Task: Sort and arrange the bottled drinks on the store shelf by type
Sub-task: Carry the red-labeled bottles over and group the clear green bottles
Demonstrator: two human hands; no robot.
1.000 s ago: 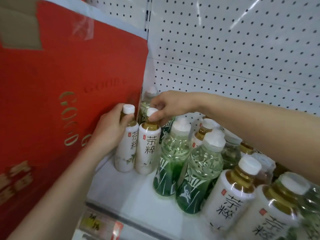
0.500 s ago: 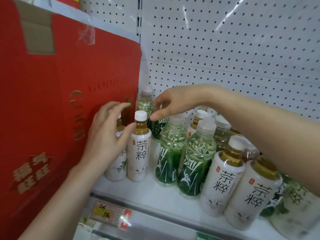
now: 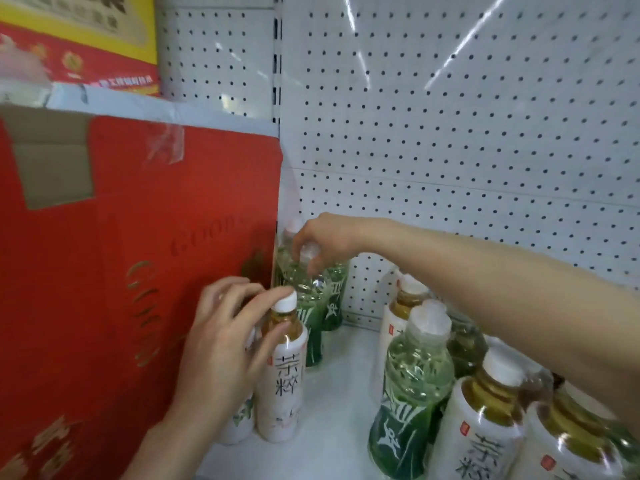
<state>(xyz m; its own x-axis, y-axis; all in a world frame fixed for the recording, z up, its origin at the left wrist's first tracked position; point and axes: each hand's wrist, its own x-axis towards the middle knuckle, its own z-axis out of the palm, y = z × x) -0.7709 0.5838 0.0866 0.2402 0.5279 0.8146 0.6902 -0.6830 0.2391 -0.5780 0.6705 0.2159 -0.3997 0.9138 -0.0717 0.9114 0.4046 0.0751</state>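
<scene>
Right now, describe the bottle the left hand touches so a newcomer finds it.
Find the big red carton at far left. By its lower edge stands a white-label tea bottle, left hand on its neck. Unlike the green-label bottle behind it, it holds brown tea.

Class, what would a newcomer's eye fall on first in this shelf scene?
The large red carton fills the left side. Beside it, the left hand rests on white-labelled tea bottles at the front, while the right hand grips the cap of a green bottle near the pegboard back wall.
</scene>
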